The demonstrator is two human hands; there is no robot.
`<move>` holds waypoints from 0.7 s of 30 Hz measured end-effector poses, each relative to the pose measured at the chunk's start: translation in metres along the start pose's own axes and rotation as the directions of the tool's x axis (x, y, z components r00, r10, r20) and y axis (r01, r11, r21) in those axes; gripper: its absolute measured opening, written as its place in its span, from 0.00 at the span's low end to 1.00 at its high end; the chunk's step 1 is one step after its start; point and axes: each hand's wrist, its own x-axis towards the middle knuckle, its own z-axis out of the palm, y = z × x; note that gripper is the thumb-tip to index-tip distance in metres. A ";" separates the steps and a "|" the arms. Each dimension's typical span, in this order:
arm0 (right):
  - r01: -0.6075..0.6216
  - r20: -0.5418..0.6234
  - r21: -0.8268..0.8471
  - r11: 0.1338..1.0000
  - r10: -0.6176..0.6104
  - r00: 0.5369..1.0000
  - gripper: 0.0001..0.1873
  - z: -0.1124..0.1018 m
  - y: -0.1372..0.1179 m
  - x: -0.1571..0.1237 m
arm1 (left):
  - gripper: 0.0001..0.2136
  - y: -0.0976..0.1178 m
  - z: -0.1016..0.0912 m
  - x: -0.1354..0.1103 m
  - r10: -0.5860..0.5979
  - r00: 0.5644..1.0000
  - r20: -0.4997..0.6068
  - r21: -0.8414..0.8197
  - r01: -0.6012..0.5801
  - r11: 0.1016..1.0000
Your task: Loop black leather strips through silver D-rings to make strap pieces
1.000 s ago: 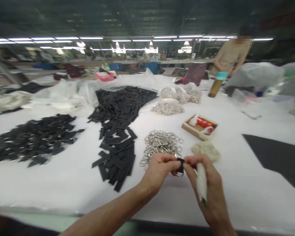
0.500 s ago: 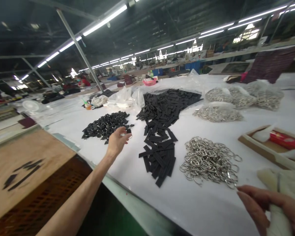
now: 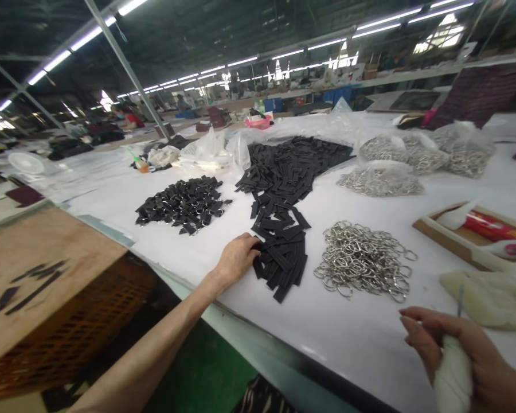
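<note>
My left hand point(image 3: 237, 257) is at the left edge of the near pile of black fabric strips point(image 3: 284, 258), its bent fingertips closed on a strip there. The fingertips are partly hidden. At the lower right, my right hand point(image 3: 464, 350) grips the white, wrapped handle of a tool point(image 3: 453, 373) whose thin metal shaft points up. Its thumb and forefinger reach toward a heap of silvery metal rings point(image 3: 363, 261) but stay apart from it. Left of the strips lies a pile of folded black tabs with rings point(image 3: 180, 203).
Bags of rings point(image 3: 380, 179) lie behind the loose heap. On the right are a cardboard tray point(image 3: 456, 244) with a red tube and a yellowish block point(image 3: 490, 298). A wooden board point(image 3: 38, 275) on an orange crate point(image 3: 81, 338) stands left of the white table point(image 3: 223, 310).
My left hand has left the tab pile, where it had a black tab with a ring at its fingers, and moved right to the strips. My right hand still holds the tool.
</note>
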 end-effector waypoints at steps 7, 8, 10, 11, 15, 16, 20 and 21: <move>0.107 0.033 -0.104 0.989 -0.104 0.994 0.22 -0.004 -0.002 0.009 | 0.06 -0.002 -0.007 0.009 -0.028 1.000 0.014 -0.093 0.030 0.995; 0.101 0.026 -0.107 0.989 -0.098 0.995 0.22 -0.005 -0.002 0.010 | 0.06 0.000 -0.008 0.008 -0.040 0.999 0.008 -0.126 0.040 0.991; 0.085 0.017 -0.103 0.991 -0.084 0.996 0.22 -0.006 0.000 0.012 | 0.04 0.005 -0.012 0.005 -0.061 0.998 0.005 -0.212 0.061 0.975; 0.083 0.009 -0.097 0.992 -0.082 0.997 0.23 -0.006 0.000 0.012 | 0.03 0.009 -0.014 0.003 -0.072 0.997 0.011 -0.266 0.072 0.961; 0.079 0.030 -0.048 0.996 -0.078 0.996 0.21 -0.005 -0.001 0.012 | 0.07 0.030 -0.023 -0.003 -0.088 0.988 0.129 -0.521 0.143 0.841; 0.070 0.034 -0.033 0.997 -0.069 0.997 0.20 -0.004 -0.002 0.011 | 0.09 0.038 -0.024 -0.003 -0.077 0.981 0.177 -0.580 0.167 0.797; -0.006 0.026 0.124 0.992 0.003 1.000 0.12 0.000 -0.019 0.011 | 0.12 0.069 -0.015 0.000 -0.002 0.941 0.338 -0.733 0.264 0.627; -0.032 0.039 0.187 0.982 0.025 0.999 0.10 0.000 -0.025 0.013 | 0.12 0.077 -0.010 0.002 0.014 0.925 0.379 -0.765 0.305 0.567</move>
